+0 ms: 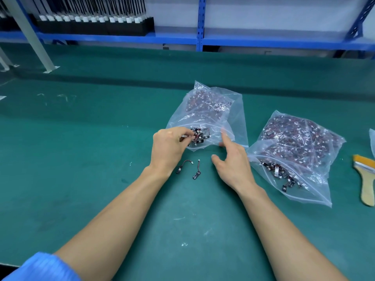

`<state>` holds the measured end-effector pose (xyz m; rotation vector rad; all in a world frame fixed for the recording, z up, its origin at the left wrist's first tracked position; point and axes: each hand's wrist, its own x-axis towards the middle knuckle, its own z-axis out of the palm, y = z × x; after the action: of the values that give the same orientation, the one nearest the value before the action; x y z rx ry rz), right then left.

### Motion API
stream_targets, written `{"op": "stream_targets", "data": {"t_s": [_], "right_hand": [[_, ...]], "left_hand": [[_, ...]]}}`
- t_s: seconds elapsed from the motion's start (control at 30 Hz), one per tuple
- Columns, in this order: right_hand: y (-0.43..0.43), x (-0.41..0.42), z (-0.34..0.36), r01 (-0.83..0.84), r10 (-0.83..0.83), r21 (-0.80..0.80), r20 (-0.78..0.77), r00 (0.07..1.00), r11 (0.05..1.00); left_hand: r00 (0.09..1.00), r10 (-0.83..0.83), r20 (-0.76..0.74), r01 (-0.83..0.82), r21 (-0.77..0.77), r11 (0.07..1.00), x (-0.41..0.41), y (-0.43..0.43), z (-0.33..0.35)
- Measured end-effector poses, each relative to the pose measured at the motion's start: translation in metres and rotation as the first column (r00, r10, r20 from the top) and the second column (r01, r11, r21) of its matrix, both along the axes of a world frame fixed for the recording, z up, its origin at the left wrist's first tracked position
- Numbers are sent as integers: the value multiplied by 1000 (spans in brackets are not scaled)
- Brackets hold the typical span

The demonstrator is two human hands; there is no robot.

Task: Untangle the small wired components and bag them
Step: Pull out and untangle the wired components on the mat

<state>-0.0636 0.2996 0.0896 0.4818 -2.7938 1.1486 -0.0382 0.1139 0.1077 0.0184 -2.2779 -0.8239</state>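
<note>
My left hand (168, 147) pinches the clump (197, 136) at the bag (205, 110) mouth; right hand (233, 165), fingers loose, should pin the bag while I tease gently.

We look down on a green-matted worktop (101, 138). Near its middle lies a clear zip bag (233, 110) holding small wired components (205, 102). Just beside it, toward the right edge, lies a second zip bag (316, 191) of the same parts. Two loose components (183, 166) lie close together on the mat, nearer us than the first bag. A wooden-handled paintbrush (366, 177) lies at the right edge, and a grey post foot (49, 68) stands at the far left.
</note>
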Motion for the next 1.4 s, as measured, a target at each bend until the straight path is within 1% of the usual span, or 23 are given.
{"op": "stream_targets", "data": {"t_s": [0.13,0.2,0.27,0.3,0.4,0.43,0.67,0.73,0.8,0.93,1.07,1.17,1.27,1.4], "right_hand": [[-1,2,4,35,-42,-66,-100,994,997],[-3,4,6,37,-52,-98,-154,987,995],[-4,5,8,18,-44,-155,-163,986,988],[-4,5,8,10,-39,-185,-153,988,983],[-4,5,8,-7,-25,-219,-141,990,976],[-5,6,7,-20,-13,-222,-146,989,975],[-13,9,8,-158,88,-295,-238,967,942],[-14,4,7,-167,102,-265,-242,965,950],[-14,-3,7,-154,108,-202,-225,968,967],[-15,-15,9,-128,112,-97,-153,982,987],[-15,-19,7,-112,107,-33,-112,988,993],[-18,-21,5,-100,98,-20,-90,991,995],[-20,-23,5,-82,79,-53,-50,996,995],[-24,-27,2,-57,54,-51,-53,997,997]], "left_hand": [[997,7,77,-21,175,984,-1,1,0],[996,8,89,-31,270,962,-2,0,0],[996,5,84,-34,349,936,0,-2,0],[996,-4,87,-27,356,934,1,-3,0],[988,-54,145,15,262,965,3,-5,-4],[985,-73,159,31,253,967,3,-5,-4],[971,-182,154,125,319,940,5,-7,-5],[969,-199,144,140,342,929,5,-7,-6],[972,-201,124,145,359,922,5,-5,-5],[982,-176,71,135,394,909,6,-7,-3],[983,-182,18,156,436,886,13,-11,1],[983,-185,-2,167,446,879,22,-16,4],[979,-202,-10,183,463,867,32,-21,7],[958,-283,57,213,522,826,40,-32,11]]}}
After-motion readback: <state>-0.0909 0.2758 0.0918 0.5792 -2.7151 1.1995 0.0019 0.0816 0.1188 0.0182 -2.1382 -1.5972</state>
